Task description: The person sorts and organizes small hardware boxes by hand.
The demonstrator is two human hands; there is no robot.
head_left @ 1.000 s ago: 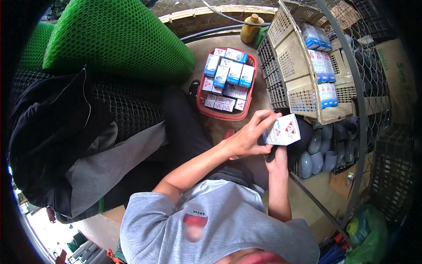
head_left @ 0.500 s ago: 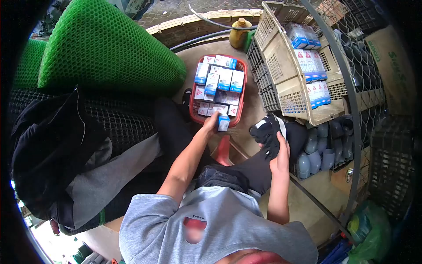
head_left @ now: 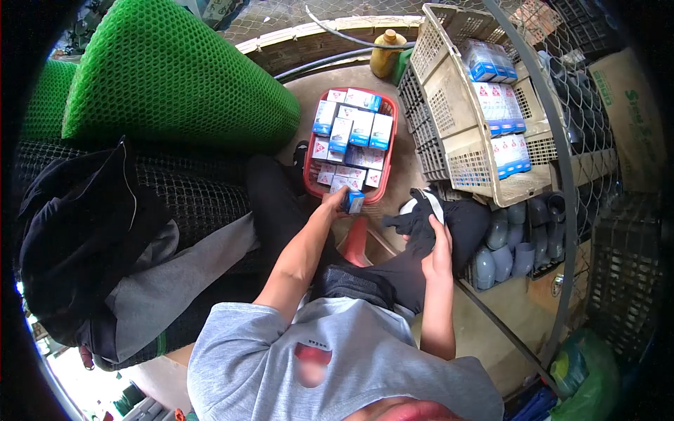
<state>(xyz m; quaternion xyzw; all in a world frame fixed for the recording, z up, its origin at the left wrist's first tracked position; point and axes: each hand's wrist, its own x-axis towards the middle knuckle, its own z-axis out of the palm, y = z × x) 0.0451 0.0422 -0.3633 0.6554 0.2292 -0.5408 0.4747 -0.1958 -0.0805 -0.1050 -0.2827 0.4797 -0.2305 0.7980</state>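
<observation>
My left hand is closed round a small blue and white box at the near rim of a red plastic basket. Inside the basket several white and blue boxes are stacked, some upright and some lying flat. My right hand grips a black cloth with a white stripe, bunched up above my right thigh. Part of that hand's fingers is hidden behind the cloth.
A beige crate with more boxes stands at the right, beside grey rounded pieces. A large green mesh roll lies at the left. A yellow bottle stands behind the basket. A metal bar runs along the right.
The box in my left hand has turned and shifted slightly toward the left. My right hand has moved slightly left with the black cloth, which has changed shape.
</observation>
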